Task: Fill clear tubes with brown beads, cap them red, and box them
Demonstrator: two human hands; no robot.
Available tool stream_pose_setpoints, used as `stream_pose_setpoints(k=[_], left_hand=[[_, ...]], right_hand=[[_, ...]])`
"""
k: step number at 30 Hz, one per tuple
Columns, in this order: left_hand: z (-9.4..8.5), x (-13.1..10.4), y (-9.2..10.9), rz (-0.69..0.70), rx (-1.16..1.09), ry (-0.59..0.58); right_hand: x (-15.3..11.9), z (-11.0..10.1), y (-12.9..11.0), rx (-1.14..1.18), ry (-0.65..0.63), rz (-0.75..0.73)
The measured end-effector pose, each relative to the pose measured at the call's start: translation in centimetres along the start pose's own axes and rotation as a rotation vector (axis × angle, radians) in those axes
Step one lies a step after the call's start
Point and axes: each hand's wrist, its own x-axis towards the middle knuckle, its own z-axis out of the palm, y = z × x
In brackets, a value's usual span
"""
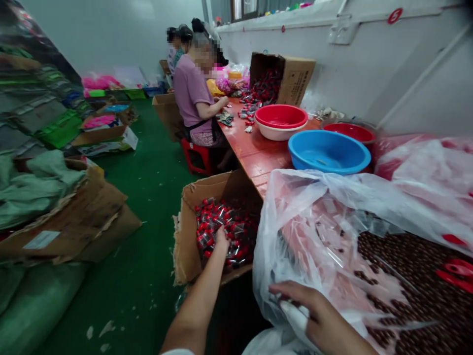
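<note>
My left hand [222, 238] reaches down into an open cardboard box [188, 256], against a heap of small clear containers with red caps [210, 224]. Its fingers are mostly hidden, so any grip there is unclear. Nearer to me, my right hand [306, 303] is curled at the near side of a translucent plastic bag [275, 236]. Something small, with dark and whitish parts, shows under its fingers; its kind cannot be made out. Inside the bag's opening lie many dark brown beads [417, 256], some clear plastic pieces and red-handled scissors [458, 273].
A blue basin [328, 153] and a red basin [281, 117] stand on the reddish table [240, 140]. Beyond them, a tipped carton [299, 81] spills more red-capped containers. A co-worker [192, 93] sits at the table. Torn cartons [81, 212] stand on the green floor at left.
</note>
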Motion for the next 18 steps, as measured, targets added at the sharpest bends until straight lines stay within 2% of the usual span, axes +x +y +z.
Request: stream_pose_setpoints(k=[3,6,7,9,10,12,14,16,17,18], left_hand=[[0.6,-1.5,-0.2,0.103,-0.002,0.044],[2.3,-5.0,0.6,0.274,-0.019,-0.017],[3.3,-6.6,1.2,0.383,-0.047,-0.057],[5.6,-10.6,2.4,0.775,-0.151,-0.209],[6.9,-12.8,2.8,0.917,-0.151,-0.286],[9.9,-17.2,3.0,1.080,-0.003,-0.425],[13.0,-20.6,1.9,1.097,0.305,-0.654],[16.1,-22.4,0.0,1.052,0.659,-0.930],[17.5,-22.8,-1.0,1.025,0.799,-1.022],[18.8,-23.0,-2.0,0.993,0.898,-1.055]], right_hand=[[-6.8,-2.0,2.3,0.138,0.213,0.166],[-12.9,-2.5,4.6,0.315,0.524,0.228],[-14.5,-2.5,5.2,0.361,0.629,0.235],[-17.1,-2.3,6.0,0.410,0.768,0.244],[-18.1,-2.3,6.3,0.412,0.804,0.245],[-19.5,-2.3,6.6,0.393,0.850,0.238],[-20.4,-2.4,6.7,0.363,0.895,0.219],[-21.1,-2.5,7.0,0.328,0.928,0.184],[-21.5,-2.6,7.1,0.308,0.936,0.165],[-21.9,-2.8,7.3,0.288,0.942,0.148]])
